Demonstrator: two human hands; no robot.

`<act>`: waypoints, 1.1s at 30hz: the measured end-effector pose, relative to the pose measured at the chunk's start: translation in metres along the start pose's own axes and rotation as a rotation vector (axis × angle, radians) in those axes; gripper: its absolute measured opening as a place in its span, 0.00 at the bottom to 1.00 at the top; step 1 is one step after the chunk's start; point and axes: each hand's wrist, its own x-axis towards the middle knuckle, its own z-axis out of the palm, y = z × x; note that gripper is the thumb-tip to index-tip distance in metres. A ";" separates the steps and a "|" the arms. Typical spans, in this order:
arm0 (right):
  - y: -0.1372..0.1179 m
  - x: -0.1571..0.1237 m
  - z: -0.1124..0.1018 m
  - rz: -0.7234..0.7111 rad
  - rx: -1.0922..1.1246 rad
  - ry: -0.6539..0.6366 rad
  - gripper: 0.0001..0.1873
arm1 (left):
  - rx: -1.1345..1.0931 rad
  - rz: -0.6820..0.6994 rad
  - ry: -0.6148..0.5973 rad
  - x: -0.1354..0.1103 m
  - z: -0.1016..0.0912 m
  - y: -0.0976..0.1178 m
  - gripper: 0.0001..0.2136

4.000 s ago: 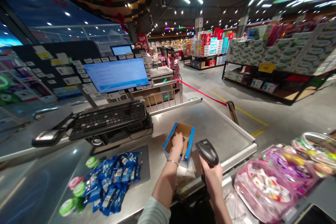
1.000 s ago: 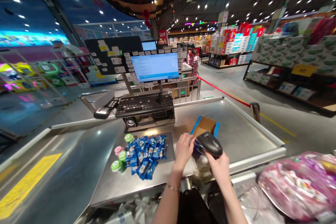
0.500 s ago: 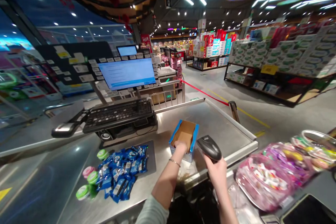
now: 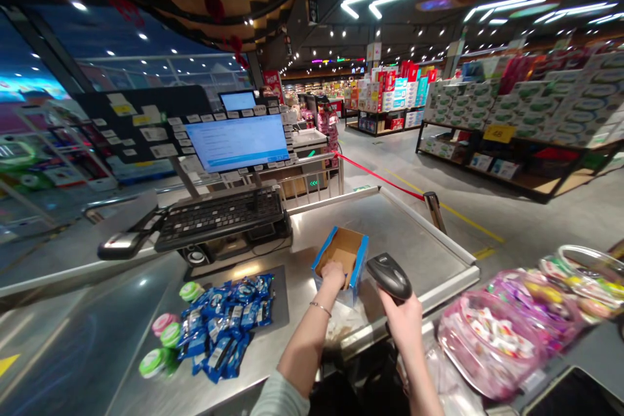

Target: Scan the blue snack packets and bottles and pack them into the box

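My left hand reaches into an open cardboard box with blue edges on the metal counter. Its fingers look curled; their tips and anything in them are hidden. My right hand is wrapped round a black handheld barcode scanner, held just right of the box. To the left, a pile of small blue packets lies partly on a dark mat. Along the pile's left side stand several small round containers with green or pink lids, among them a green-lidded container.
A keyboard and a lit monitor stand behind the packets. Pink see-through bags of goods lie at the right. A raised rim borders the counter, and a red belt runs beyond it.
My left hand has shifted slightly inside the box, and its curled knuckles show more clearly. My right hand keeps the scanner in about the same place.
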 end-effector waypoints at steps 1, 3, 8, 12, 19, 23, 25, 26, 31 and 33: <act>-0.003 -0.001 0.000 -0.004 -0.009 -0.001 0.24 | 0.012 0.000 0.017 -0.005 -0.004 0.001 0.30; -0.009 -0.003 -0.001 -0.021 -0.020 0.002 0.23 | 0.020 0.021 0.094 -0.019 -0.014 0.003 0.28; -0.025 -0.018 -0.002 -0.086 -0.080 -0.086 0.21 | -0.225 0.212 0.498 -0.064 -0.028 -0.014 0.25; -0.036 -0.038 -0.001 -0.162 -0.235 -0.266 0.19 | -0.503 0.182 0.689 -0.098 -0.028 -0.041 0.24; -0.048 -0.079 0.014 -0.315 -0.497 -0.490 0.15 | -0.468 0.189 0.897 -0.140 -0.029 -0.085 0.22; -0.048 -0.094 0.024 -0.362 -0.589 -0.507 0.15 | -0.468 0.163 0.974 -0.153 -0.030 -0.104 0.22; -0.049 -0.099 0.028 -0.381 -0.618 -0.504 0.15 | -0.476 0.139 0.990 -0.157 -0.029 -0.112 0.22; -0.049 -0.101 0.030 -0.389 -0.630 -0.500 0.14 | -0.478 0.130 0.993 -0.159 -0.029 -0.115 0.22; -0.053 -0.107 0.040 -0.411 -0.661 -0.522 0.10 | -0.477 0.115 0.994 -0.163 -0.028 -0.126 0.22; -0.055 -0.108 0.044 -0.403 -0.669 -0.532 0.10 | -0.484 0.100 0.988 -0.163 -0.028 -0.129 0.22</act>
